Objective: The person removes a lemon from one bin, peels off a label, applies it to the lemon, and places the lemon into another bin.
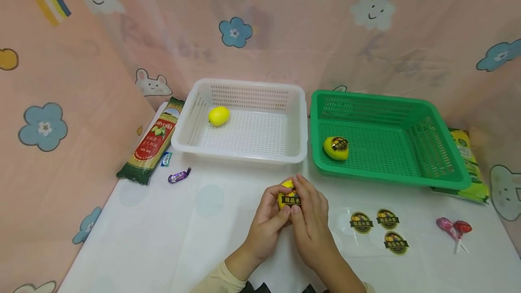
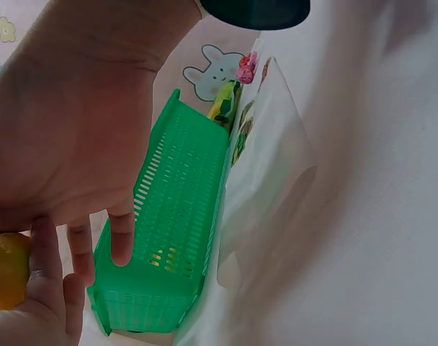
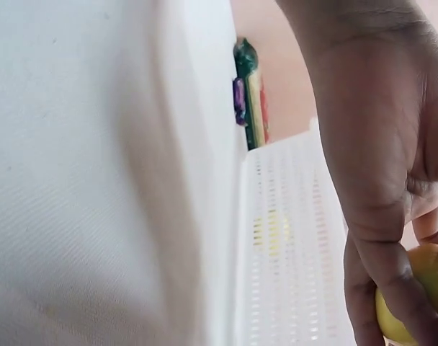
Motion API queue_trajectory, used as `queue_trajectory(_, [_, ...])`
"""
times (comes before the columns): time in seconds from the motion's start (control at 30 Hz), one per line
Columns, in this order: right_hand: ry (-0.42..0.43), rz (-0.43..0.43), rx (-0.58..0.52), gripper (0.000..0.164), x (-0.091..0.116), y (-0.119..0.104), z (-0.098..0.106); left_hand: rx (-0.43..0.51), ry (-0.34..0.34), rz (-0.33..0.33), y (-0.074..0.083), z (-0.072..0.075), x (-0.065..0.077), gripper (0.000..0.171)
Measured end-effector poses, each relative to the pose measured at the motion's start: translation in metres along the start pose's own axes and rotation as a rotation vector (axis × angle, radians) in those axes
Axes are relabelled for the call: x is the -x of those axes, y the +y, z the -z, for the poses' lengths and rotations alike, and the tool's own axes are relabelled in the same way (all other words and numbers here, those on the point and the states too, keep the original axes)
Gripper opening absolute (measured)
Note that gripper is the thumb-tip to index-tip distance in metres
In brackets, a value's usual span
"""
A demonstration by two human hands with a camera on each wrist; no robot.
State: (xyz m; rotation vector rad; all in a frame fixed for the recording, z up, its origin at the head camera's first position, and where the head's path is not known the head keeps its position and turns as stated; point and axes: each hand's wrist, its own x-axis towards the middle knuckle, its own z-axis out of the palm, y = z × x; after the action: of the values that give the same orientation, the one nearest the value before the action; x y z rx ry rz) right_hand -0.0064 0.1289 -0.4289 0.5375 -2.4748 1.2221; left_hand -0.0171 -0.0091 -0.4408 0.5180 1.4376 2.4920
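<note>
Both hands hold a yellow lemon (image 1: 286, 186) in front of the baskets. A black and gold label sticker (image 1: 291, 200) lies on its near face. The left hand (image 1: 264, 225) grips the lemon from the left with curled fingers. From the other side the right hand (image 1: 311, 223) holds it, fingers over the top, and its thumb rests at the sticker's edge. In the right wrist view, fingers wrap partly round the lemon (image 3: 388, 317). Right of the hands lies a clear sheet (image 1: 343, 248) with three round stickers (image 1: 388, 219).
A white basket (image 1: 240, 155) holds a plain lemon (image 1: 219, 115); a green basket (image 1: 386, 180) holds a stickered lemon (image 1: 336, 148). Leftward lie a pasta packet (image 1: 152, 141), a small packet (image 1: 166, 159) and a purple candy (image 1: 179, 176). Rightward are lollipops (image 1: 449, 227) and a green-yellow bag (image 1: 468, 166).
</note>
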Motion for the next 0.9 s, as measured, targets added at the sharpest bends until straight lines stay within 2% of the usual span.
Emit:
queue_trajectory(0.2, [-0.020, 0.040, 0.004, 0.059, 0.000, 0.001, 0.001, -0.031, 0.011, -0.013, 0.003, 0.004, 0.001, 0.033])
queue_trajectory(0.4, [-0.063, -0.033, 0.012, 0.065, 0.001, -0.003, 0.009, -0.057, 0.008, -0.008, 0.008, 0.004, 0.001, 0.031])
queue_trajectory(0.63, [-0.085, -0.077, 0.100, 0.074, 0.004, 0.000, 0.019, -0.042, -0.005, 0.012, 0.008, 0.004, 0.001, 0.032])
queue_trajectory(0.73, [-0.040, -0.077, 0.120, 0.073, 0.002, 0.004, 0.023, -0.041, -0.010, 0.022, 0.007, 0.005, 0.001, 0.033])
queue_trajectory(0.9, [0.127, -0.076, 0.129, 0.063, -0.008, 0.013, 0.039, -0.026, -0.015, 0.025, 0.006, 0.004, 0.001, 0.034])
